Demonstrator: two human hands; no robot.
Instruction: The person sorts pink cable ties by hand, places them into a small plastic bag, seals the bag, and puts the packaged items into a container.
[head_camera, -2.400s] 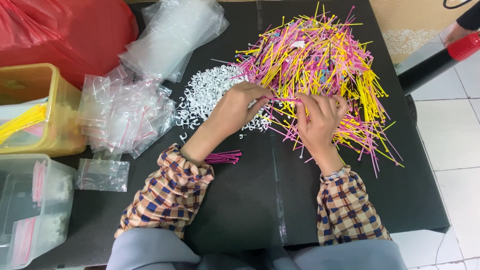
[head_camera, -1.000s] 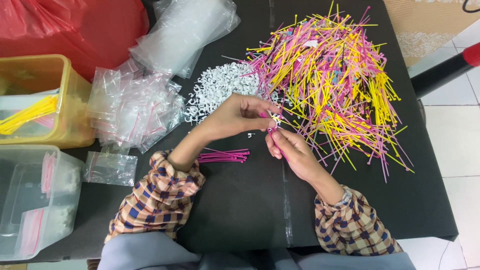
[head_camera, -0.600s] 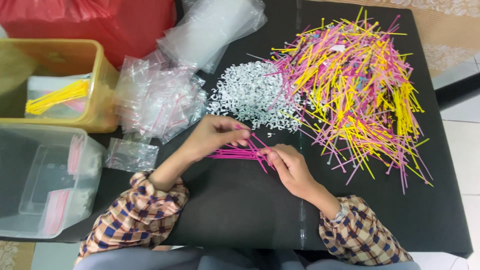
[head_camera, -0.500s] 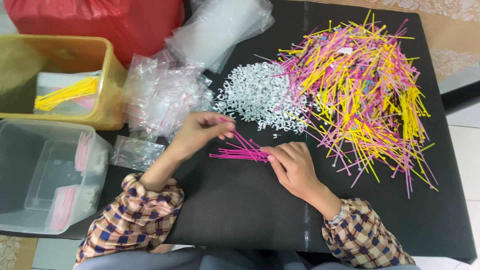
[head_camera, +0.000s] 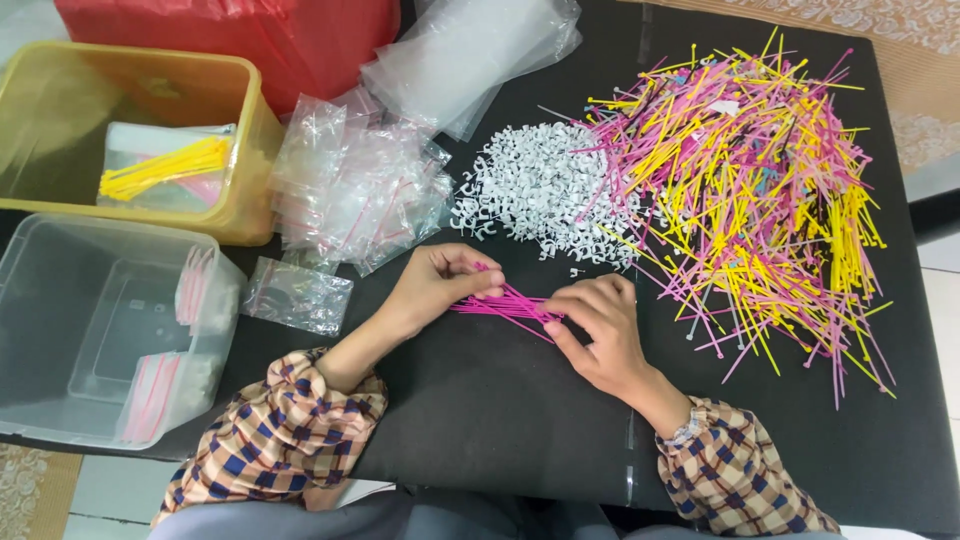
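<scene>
My left hand (head_camera: 435, 290) has its fingertips pinched on one end of a small bundle of pink cable ties (head_camera: 505, 303), and my right hand (head_camera: 595, 325) closes thumb and fingers on the other end, so both hands are clamped on the same bundle. It lies just above the black table (head_camera: 480, 420), between my two hands, near the front middle. The ties in it are too thin and tightly packed for me to count; it is one bundle, a handful at most.

Just beyond my fingers sits one heap of small white clips (head_camera: 545, 195), far too many to count. Touching its right edge is one big loose pile of pink and yellow cable ties (head_camera: 750, 190), hundreds by the look of it, spreading toward the right edge of the table.

To the left of my left hand lies one small clear zip bag (head_camera: 297, 293) on its own. Behind it is a heap of the same small bags (head_camera: 350, 185), overlapping so I cannot number them, and behind that one stack of larger clear bags (head_camera: 470, 55).

At the far left stand two bins: a yellow bin (head_camera: 250, 150) holding a bag with one bunch of yellow ties (head_camera: 165, 168), and in front of it a clear bin (head_camera: 60, 290) with about three filled bags (head_camera: 195, 285) of pink ties leaning inside. One red plastic sack (head_camera: 230, 35) lies at the back.
</scene>
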